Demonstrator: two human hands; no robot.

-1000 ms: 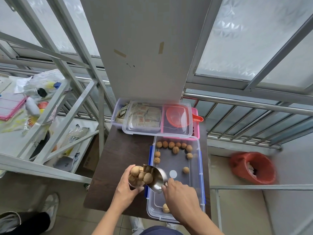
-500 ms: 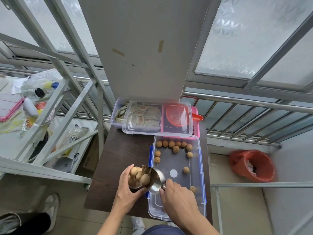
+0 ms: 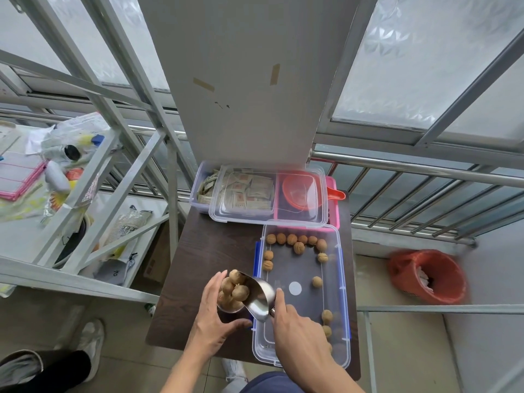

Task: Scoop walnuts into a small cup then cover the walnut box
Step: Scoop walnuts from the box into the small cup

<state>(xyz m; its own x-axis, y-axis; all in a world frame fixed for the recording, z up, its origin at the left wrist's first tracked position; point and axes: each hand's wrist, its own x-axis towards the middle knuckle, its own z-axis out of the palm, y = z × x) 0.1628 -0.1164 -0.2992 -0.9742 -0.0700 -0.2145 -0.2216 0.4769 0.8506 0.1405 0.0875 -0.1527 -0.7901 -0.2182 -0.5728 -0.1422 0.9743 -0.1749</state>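
Right hand (image 3: 297, 333) tilts scoop (image 3: 259, 299) — cup (image 3: 229, 306) braced.

a small dark wooden table (image 3: 204, 279) stands against a white pillar (image 3: 249, 80) between frosted windows (image 3: 411, 52). grey metal shelving (image 3: 85, 171) stands on the left, a steel railing (image 3: 425, 170) on the right. an orange basket (image 3: 428, 276) sits on the beige tiled floor (image 3: 402, 350).

- Walnut box (image 3: 337, 330) sat on bench (image 3: 204, 265), right side.
- Cup (image 3: 229, 310) just left of box.
- Lid (image 3: 269, 217) lay behind, atop two other boxes.
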